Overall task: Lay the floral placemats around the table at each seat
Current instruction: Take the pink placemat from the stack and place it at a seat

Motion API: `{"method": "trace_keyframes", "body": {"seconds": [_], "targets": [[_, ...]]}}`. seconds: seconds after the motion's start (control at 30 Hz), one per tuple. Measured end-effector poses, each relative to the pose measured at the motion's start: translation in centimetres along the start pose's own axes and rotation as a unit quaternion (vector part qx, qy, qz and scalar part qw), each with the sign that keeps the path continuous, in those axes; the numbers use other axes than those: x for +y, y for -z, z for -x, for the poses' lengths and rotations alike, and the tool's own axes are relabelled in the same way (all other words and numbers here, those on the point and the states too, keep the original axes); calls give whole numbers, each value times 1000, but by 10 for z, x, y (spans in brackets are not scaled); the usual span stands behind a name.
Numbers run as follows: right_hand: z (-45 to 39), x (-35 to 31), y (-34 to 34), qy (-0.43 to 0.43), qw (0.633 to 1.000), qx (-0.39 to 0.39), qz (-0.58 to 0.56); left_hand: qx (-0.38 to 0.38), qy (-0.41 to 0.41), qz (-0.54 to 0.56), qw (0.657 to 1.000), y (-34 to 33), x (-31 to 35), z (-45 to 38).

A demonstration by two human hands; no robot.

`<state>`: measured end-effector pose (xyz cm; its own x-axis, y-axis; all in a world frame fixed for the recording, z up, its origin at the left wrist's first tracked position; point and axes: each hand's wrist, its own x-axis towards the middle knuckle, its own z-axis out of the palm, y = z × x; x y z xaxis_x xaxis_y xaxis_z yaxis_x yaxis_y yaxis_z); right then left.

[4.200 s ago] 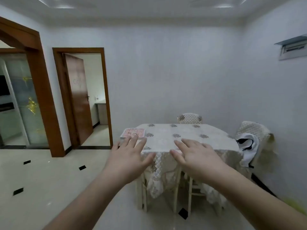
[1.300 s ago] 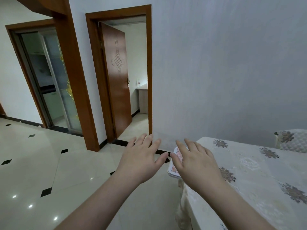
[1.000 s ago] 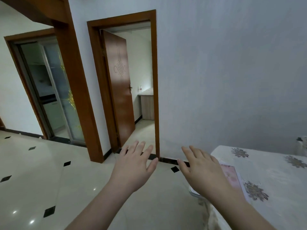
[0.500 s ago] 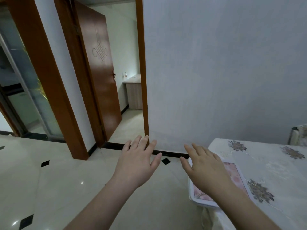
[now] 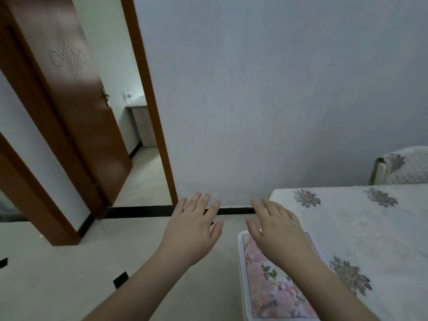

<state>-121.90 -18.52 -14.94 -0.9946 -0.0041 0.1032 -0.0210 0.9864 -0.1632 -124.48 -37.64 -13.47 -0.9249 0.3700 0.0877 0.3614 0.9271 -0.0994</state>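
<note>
Since half a second ago, more of the placemats [image 5: 275, 290] has been brought into view at the table's [image 5: 382, 239] near left edge. Both hands are held flat with straight, spread fingers, nothing gripped. The right hand [image 5: 279, 237] is raised over the placemats' far end; the left hand [image 5: 192, 230] is kept left of the table, above the floor [image 5: 69, 274].
</note>
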Motion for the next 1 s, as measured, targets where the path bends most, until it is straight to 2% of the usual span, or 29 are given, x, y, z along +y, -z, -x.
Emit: {"method": "trace_keyframes", "body": {"seconds": [0.27,0.47,0.7,0.8,0.93,1.0], "targets": [[-42,23,-24,-75,997,-35,0,-10,-86,18,996,-25,-9,-91],[-77,23,-40,-172,985,-28,20,35,-181,27,982,-69,-26,-160],[-90,6,-55,-281,959,-34,26,67,-307,77,946,-83,-34,-218],[-76,7,-59,-331,942,-40,25,54,-370,106,921,-86,-17,-230],[-57,6,-71,-392,918,-43,48,80,-424,115,895,-92,8,-248],[-46,10,-85,-414,908,-17,60,82,-444,107,886,-100,23,-252]]}}
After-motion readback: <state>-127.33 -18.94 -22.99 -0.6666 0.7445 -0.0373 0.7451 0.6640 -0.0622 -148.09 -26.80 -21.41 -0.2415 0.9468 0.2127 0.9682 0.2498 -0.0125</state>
